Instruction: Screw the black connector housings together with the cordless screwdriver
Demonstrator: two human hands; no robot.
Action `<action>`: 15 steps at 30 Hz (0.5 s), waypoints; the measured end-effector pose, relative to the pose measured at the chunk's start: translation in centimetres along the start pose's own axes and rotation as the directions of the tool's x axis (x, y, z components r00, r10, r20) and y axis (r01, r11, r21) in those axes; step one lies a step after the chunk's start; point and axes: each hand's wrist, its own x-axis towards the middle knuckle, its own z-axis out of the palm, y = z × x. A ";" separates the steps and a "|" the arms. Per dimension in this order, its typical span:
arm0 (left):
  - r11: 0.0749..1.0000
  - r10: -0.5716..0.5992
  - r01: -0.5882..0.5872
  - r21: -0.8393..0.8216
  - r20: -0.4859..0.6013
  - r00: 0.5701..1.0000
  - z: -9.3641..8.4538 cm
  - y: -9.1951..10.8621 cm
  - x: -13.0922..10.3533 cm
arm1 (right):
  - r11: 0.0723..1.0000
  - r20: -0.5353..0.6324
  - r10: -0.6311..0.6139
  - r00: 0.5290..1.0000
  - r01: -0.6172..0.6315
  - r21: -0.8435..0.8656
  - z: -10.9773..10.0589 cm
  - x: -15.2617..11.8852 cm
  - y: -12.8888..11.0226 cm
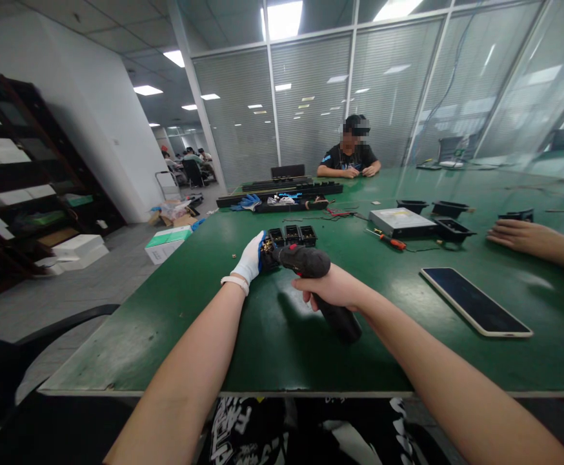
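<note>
My left hand (pixel 250 257), in a white glove with a blue palm, is closed on the side of a small black plastic box (pixel 268 258) with brass-coloured pieces inside. My right hand (pixel 335 285) grips a black cordless drill (pixel 306 259) by its handle, index finger stretched near the trigger. The drill's nose points left at the box, and its tip is too dark to tell whether it touches. Just behind stand several small black bins (pixel 292 235), partly covered by the drill. A tiny brass-coloured piece (pixel 234 256) lies left of my glove.
Right of me lie a phone (pixel 475 302), an orange-handled screwdriver (pixel 392 242), a silver metal case (pixel 401 223) and black trays (pixel 453 228). A co-worker's hand (pixel 519 236) rests on a black part. Black rails and blue gloves (pixel 247 203) lie behind; another person (pixel 350 152) sits across.
</note>
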 end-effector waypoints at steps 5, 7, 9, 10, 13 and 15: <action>1.000 0.016 -0.016 0.000 -0.022 1.000 0.2 0.1 -0.2 | 1.000 -0.016 0.016 1.000 -0.016 0.004 0.1 -0.1 -0.3; 1.000 0.018 -0.019 -0.007 -0.022 1.000 0.2 0.1 -0.2 | 1.000 -0.014 0.017 1.000 -0.017 0.005 0.1 -0.1 -0.4; 1.000 0.022 -0.022 -0.013 -0.036 0.999 0.2 0.1 -0.2 | 1.000 -0.014 0.016 1.000 -0.016 -0.003 0.1 -0.2 -0.4; 1.000 0.022 -0.022 -0.014 -0.043 0.999 0.2 0.1 -0.2 | 1.000 -0.015 0.014 1.000 -0.015 -0.009 0.1 -0.2 -0.4; 1.000 0.016 -0.016 -0.013 -0.049 0.999 0.3 0.1 -0.2 | 1.000 -0.017 0.002 1.000 -0.003 -0.018 0.1 -0.3 -0.5; 1.000 0.011 -0.012 -0.010 -0.053 0.999 0.4 0.1 -0.3 | 1.000 -0.013 -0.006 1.000 0.006 -0.019 0.1 -0.3 -0.5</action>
